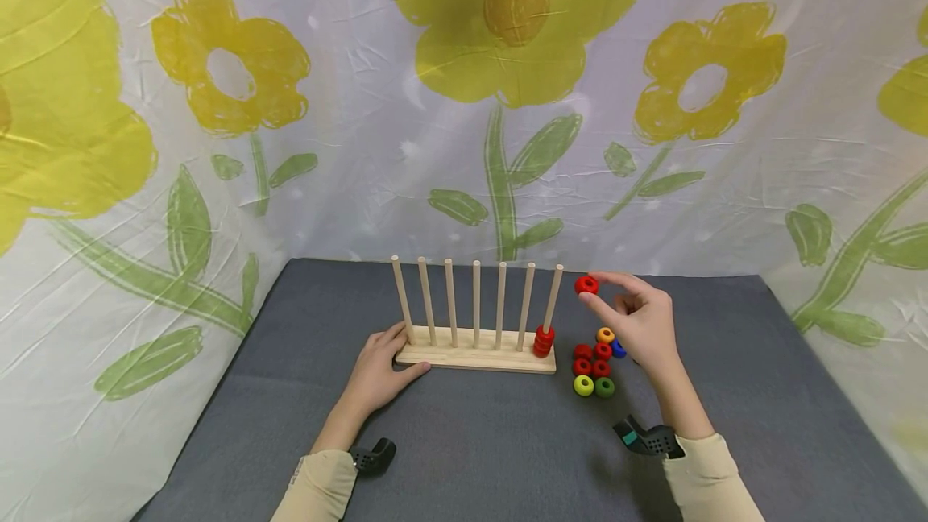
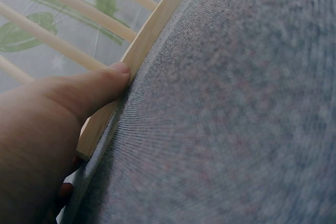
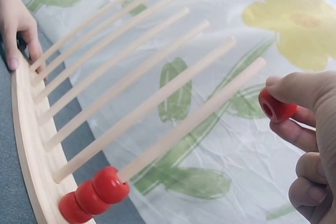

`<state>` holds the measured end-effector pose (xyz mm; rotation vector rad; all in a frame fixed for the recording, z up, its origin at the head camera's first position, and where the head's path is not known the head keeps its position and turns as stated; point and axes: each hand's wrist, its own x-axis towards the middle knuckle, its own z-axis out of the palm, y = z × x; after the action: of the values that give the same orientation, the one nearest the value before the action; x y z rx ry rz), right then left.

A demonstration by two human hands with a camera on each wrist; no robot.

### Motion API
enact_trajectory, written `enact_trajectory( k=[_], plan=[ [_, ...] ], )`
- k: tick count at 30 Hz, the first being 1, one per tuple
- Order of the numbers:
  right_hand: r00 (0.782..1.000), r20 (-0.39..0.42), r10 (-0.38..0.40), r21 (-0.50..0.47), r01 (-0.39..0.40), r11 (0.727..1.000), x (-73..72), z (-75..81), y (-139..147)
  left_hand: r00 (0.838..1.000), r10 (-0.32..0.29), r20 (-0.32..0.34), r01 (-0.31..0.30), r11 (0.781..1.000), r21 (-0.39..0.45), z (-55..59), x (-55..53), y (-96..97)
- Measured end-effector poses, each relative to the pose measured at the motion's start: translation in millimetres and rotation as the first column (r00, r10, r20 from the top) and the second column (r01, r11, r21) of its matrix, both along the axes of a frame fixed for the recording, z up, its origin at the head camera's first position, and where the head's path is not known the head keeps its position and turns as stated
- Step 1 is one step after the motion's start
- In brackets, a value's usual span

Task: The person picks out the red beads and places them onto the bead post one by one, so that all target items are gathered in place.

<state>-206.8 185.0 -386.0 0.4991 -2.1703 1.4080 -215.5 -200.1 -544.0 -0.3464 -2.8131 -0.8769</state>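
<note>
My right hand (image 1: 645, 325) pinches a red bead (image 3: 286, 109) between thumb and fingertips. The bead is in the air just right of the top of the rightmost peg (image 1: 554, 296), and its hole shows in the right wrist view. Three red beads (image 3: 86, 198) are stacked at the foot of that peg. The wooden peg stand (image 1: 471, 358) has several upright pegs in a row, the others bare. At its left end my left hand (image 1: 377, 362) grips the base, thumb (image 2: 107, 85) along the front edge and fingers round the far side.
Right of the stand lies a cluster of loose beads: several red ones (image 1: 583, 367), an orange one (image 1: 600, 337), a blue one (image 1: 619, 350), a yellow-green one (image 1: 577, 389) and a green one (image 1: 598, 391). Dark grey cloth (image 1: 478, 449) covers the table; a flowered curtain (image 1: 348, 184) hangs behind.
</note>
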Motion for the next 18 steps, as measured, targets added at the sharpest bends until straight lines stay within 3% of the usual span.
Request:
enact_trajectory(
  k=[18],
  plan=[
    [1.000, -0.018, 0.003, -0.008, -0.003, 1.000, -0.5, 5.5, -2.4, 1.000, 0.001, -0.004, -0.001, 1.000, 0.000, -1.0, 0.0, -0.5]
  ],
)
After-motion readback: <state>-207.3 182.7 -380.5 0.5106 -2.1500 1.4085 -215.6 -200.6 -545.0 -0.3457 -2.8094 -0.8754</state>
